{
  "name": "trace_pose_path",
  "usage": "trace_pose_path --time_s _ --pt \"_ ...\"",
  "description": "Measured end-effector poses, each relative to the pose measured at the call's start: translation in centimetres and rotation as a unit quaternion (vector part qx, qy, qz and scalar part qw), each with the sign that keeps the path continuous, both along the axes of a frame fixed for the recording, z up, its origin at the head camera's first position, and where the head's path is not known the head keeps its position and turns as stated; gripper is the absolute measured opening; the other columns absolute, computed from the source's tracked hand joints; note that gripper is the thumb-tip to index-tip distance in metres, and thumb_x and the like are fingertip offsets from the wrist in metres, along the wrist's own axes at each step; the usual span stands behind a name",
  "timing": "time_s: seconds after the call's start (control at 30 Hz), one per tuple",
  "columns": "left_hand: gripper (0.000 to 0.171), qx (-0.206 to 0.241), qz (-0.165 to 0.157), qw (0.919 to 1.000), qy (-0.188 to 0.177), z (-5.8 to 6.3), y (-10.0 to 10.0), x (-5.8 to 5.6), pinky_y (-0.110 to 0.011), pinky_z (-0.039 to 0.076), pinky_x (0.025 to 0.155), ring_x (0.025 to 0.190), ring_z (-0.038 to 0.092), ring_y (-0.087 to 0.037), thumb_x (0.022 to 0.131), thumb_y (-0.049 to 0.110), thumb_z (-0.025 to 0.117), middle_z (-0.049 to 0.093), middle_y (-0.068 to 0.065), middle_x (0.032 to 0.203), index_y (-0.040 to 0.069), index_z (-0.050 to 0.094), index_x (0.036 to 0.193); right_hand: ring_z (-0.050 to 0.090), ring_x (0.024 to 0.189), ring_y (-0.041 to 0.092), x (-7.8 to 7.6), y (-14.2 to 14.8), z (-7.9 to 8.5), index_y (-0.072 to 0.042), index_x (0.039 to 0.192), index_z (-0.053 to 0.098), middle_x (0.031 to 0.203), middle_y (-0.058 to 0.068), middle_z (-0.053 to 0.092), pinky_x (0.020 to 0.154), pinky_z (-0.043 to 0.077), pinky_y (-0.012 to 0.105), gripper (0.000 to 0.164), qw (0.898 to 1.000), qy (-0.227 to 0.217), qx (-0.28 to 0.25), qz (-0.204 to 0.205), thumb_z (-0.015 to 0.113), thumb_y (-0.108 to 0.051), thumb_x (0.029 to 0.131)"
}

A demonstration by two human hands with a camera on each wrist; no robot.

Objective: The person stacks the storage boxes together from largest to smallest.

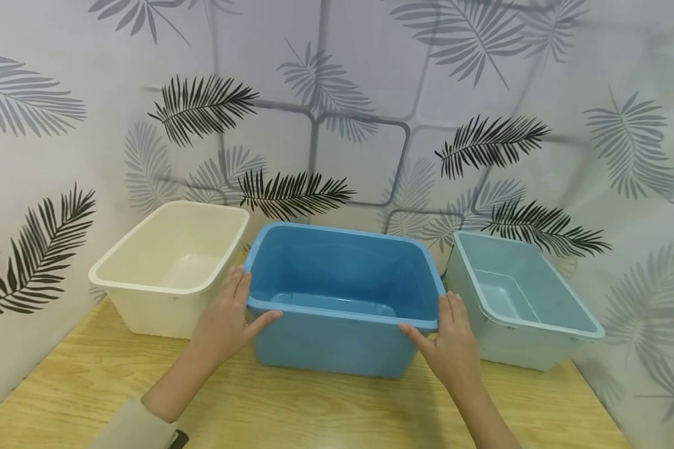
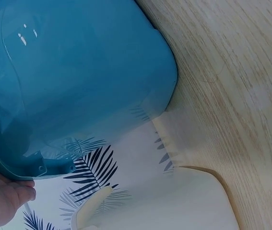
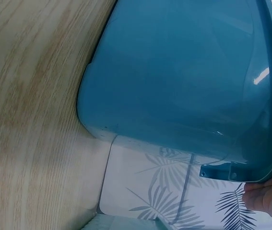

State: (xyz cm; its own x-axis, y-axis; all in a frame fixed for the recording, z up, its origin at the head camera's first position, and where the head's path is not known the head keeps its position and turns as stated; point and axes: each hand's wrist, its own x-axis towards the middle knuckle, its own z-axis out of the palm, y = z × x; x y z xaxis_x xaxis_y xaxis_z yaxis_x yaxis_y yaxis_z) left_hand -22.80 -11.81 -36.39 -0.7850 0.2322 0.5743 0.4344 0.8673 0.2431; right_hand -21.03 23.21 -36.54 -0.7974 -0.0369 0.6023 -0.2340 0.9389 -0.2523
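A blue plastic storage bin [image 1: 337,340] stands on the wooden table with its open top facing up and nothing inside. My left hand [image 1: 224,321] grips the rim at its left front corner, thumb along the front and fingers at the side. At the opposite front corner, my right hand [image 1: 452,343] holds the rim the same way. Fingertips [image 2: 25,192] curl beneath the rim in the left wrist view. From the right wrist, the fingers [image 3: 258,197] also show under the rim, beside the smooth blue wall [image 3: 174,86].
A cream bin [image 1: 157,308] sits left of the blue one, close to the left forearm. To the right is a pale green bin [image 1: 517,343], set at an angle. Behind them rises a leaf-patterned wall covering [image 1: 359,81]. The wooden tabletop [image 1: 314,415] extends toward me.
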Motion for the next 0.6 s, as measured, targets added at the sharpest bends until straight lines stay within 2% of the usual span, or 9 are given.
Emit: trace_pose_path --time_s 0.3,0.6 --pt "0.092 -0.008 0.006 0.9999 0.005 -0.04 0.12 0.25 -0.048 0.046 0.094 0.132 0.034 -0.044 0.083 0.062 0.052 0.038 -0.034 0.138 -0.017 0.041 0.129 0.036 0.129 0.047 0.14 0.14 -0.07 0.016 0.127 0.043 0.135 0.034 0.041 0.097 0.040 0.058 0.089 1.000 -0.006 -0.003 0.004 0.063 -0.055 0.079" --pt "0.093 -0.001 0.008 1.0000 0.001 -0.07 0.34 0.63 -0.049 0.042 0.098 0.132 0.034 -0.044 0.083 0.063 0.051 0.039 -0.034 0.137 -0.017 0.041 0.129 0.036 0.129 0.047 0.06 0.39 -0.35 0.016 0.127 0.043 0.135 0.035 0.041 0.096 0.040 0.059 0.089 1.000 0.001 -0.003 0.008 0.065 -0.055 0.077"
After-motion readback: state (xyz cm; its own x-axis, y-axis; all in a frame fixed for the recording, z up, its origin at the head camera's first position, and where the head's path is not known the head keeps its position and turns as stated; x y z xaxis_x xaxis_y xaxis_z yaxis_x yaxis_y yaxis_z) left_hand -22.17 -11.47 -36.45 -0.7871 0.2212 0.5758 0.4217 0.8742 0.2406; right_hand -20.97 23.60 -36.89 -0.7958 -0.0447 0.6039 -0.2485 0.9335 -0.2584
